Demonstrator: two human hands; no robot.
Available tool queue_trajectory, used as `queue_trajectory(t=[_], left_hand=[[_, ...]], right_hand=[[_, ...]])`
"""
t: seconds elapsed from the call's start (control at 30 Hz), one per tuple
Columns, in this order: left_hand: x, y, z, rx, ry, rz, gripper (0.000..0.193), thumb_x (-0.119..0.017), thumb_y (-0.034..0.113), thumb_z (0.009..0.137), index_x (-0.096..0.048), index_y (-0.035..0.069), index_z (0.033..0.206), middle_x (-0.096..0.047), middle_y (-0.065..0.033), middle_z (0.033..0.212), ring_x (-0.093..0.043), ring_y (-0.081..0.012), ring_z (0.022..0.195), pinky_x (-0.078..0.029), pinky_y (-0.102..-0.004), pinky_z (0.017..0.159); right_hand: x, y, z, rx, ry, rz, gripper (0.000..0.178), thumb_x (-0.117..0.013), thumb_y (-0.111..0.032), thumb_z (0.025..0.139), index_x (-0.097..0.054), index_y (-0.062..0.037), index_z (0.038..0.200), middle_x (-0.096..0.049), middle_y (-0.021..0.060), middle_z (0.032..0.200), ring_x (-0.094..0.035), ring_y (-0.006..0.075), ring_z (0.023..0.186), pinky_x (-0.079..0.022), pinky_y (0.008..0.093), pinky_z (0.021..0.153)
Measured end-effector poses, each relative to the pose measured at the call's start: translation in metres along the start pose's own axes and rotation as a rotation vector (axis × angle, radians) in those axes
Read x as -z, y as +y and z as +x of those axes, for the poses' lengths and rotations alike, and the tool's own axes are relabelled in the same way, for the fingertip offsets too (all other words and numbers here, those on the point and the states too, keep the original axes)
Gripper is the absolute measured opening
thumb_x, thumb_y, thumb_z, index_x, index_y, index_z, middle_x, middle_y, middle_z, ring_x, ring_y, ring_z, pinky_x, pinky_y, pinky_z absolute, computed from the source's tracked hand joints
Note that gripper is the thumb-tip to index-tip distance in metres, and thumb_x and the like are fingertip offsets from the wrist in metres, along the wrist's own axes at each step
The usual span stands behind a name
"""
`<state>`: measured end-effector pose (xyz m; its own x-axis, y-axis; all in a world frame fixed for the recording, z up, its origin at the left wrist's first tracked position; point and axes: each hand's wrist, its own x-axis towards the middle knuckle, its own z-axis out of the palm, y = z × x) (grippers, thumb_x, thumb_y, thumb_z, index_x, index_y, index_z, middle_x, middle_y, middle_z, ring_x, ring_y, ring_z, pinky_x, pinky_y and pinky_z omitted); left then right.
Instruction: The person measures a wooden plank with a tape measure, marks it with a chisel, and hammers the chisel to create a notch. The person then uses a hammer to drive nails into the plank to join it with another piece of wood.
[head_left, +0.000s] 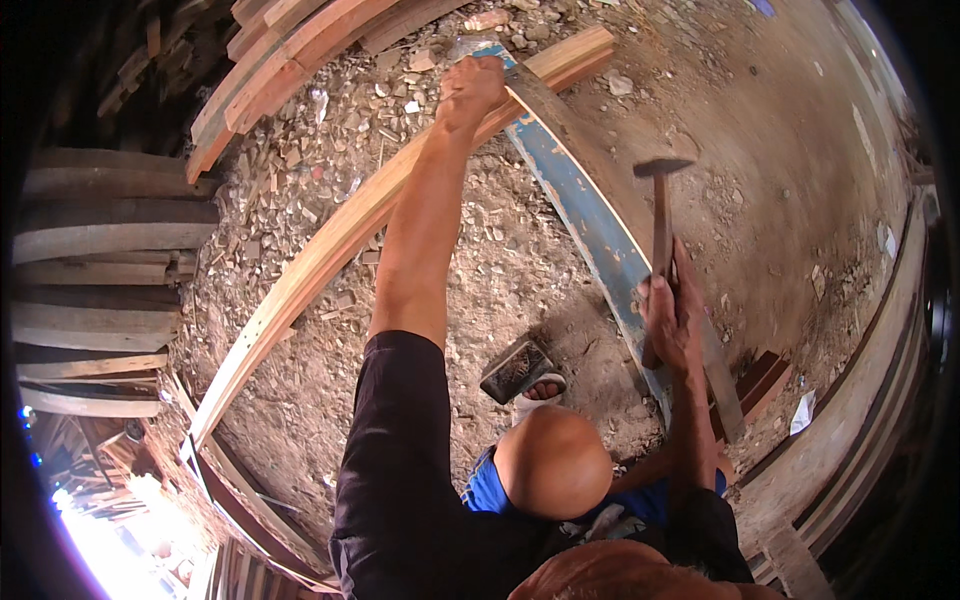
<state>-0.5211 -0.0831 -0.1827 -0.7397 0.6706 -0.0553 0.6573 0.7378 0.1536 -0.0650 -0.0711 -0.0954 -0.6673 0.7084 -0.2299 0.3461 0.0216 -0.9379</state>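
Observation:
My left hand (472, 92) reaches far forward, its fingers closed at the far end of a worn blue-painted board (590, 225). That end lies across a long pale wooden beam (330, 265), which runs diagonally toward the lower left. Closer to my body, my right hand (676, 315) grips the handle of a hammer (661, 210) beside the blue board. The hammer's dark head points away from me, above the ground, apart from the wood. A bare brownish edge of wood (565, 125) runs along the right of the blue face. The left fingertips are partly hidden.
Stacked planks (95, 240) stand at the left, and reddish timbers (300, 60) at the far left. Wood chips and stones litter the dirt floor (480, 270). A dark rectangular block (516, 371) lies near my foot. Long boards (850, 400) line the right side.

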Motion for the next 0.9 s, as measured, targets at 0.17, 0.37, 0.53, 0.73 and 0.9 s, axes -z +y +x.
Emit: queue_trajectory(t=[0.17,0.37,0.53,0.73,0.9], left_hand=[[-0.01,0.001,0.019,0.035,-0.03,-0.144,0.034,-0.056,0.026,0.098,-0.074,0.019,0.126,-0.071,-0.0254,0.128,-0.068,-0.0435,0.122,-0.054,-0.0516,0.105],[-0.009,-0.001,0.021,0.086,-0.087,-0.191,0.059,-0.04,0.041,0.1,-0.065,0.001,0.135,-0.063,-0.0241,0.145,-0.058,-0.0397,0.137,-0.039,-0.0438,0.119],[-0.004,-0.013,0.022,0.1,-0.079,-0.176,0.057,-0.038,0.038,0.101,-0.068,0.002,0.133,-0.064,-0.0235,0.143,-0.059,-0.0389,0.136,-0.041,-0.0448,0.119],[0.01,0.0,0.014,0.105,-0.123,-0.206,0.058,-0.036,0.037,0.102,-0.065,0.0,0.135,-0.062,-0.0256,0.146,-0.057,-0.0383,0.139,-0.043,-0.0458,0.118],[0.001,0.008,0.024,-0.001,-0.161,-0.064,0.051,-0.045,0.028,0.1,-0.059,0.018,0.148,-0.054,-0.0224,0.155,-0.051,-0.0376,0.146,-0.039,-0.0471,0.122]], right_hand=[[-0.048,-0.044,0.044,0.2,0.027,-0.054,0.061,-0.049,-0.023,0.114,-0.028,-0.0079,0.169,-0.065,0.0072,0.098,-0.055,0.009,0.071,-0.051,0.0287,0.064],[-0.055,-0.049,0.07,0.216,-0.135,-0.188,0.061,-0.048,-0.03,0.115,-0.029,-0.0079,0.168,-0.067,0.0087,0.098,-0.059,0.0119,0.07,-0.053,0.0297,0.064],[-0.068,-0.047,0.082,0.338,-0.059,-0.262,0.059,-0.05,-0.024,0.113,-0.031,-0.0085,0.167,-0.067,0.0127,0.094,-0.064,0.0185,0.069,-0.054,0.0357,0.066],[-0.076,-0.059,0.106,0.302,-0.041,-0.363,0.062,-0.053,-0.018,0.11,-0.031,-0.012,0.167,-0.07,0.0218,0.098,-0.07,0.0342,0.078,-0.055,0.0467,0.077],[-0.083,-0.052,0.146,0.335,-0.044,-0.593,0.064,-0.053,-0.014,0.108,-0.03,-0.0151,0.168,-0.071,0.029,0.112,-0.071,0.0472,0.092,-0.054,0.0537,0.084]])
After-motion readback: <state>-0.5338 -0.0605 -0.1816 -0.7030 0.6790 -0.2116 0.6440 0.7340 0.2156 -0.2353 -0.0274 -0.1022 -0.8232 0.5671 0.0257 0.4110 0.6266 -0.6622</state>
